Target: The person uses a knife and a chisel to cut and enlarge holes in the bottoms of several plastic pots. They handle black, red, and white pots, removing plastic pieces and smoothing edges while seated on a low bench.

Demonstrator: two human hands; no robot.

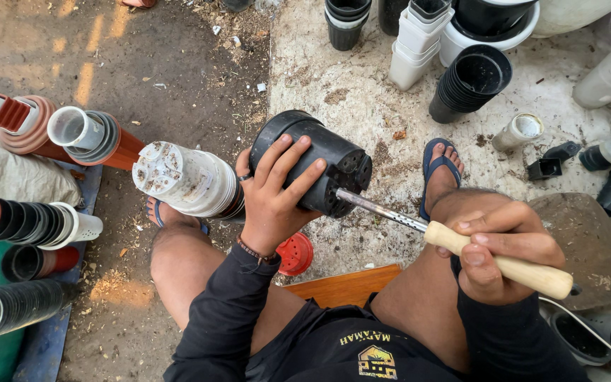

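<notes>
The right hand is closed in a full fist around the pale wooden handle of a metal-shafted tool, thumb laid along the wood. The steel shaft runs up and left from the handle, and its tip meets the perforated bottom of a black plastic flower pot. The left hand holds that pot on its side, fingers spread wide over the curved wall and the palm pressed against it, with a ring on one finger and a beaded band at the wrist. The pot hangs between the bare knees, above the ground.

Under the left wrist lies a small red plastic pot, partly hidden by the arm, just beside the edge of a brown wooden seat. Touching the black pot's left side is a sideways stack of white plastic pots, soil-flecked, covering most of the left foot. The right foot in a blue sandal rests on pale concrete.

Farther left lie nested orange, black and white pots. Beyond the feet stand a leaning stack of black pots and a stack of white square pots.
</notes>
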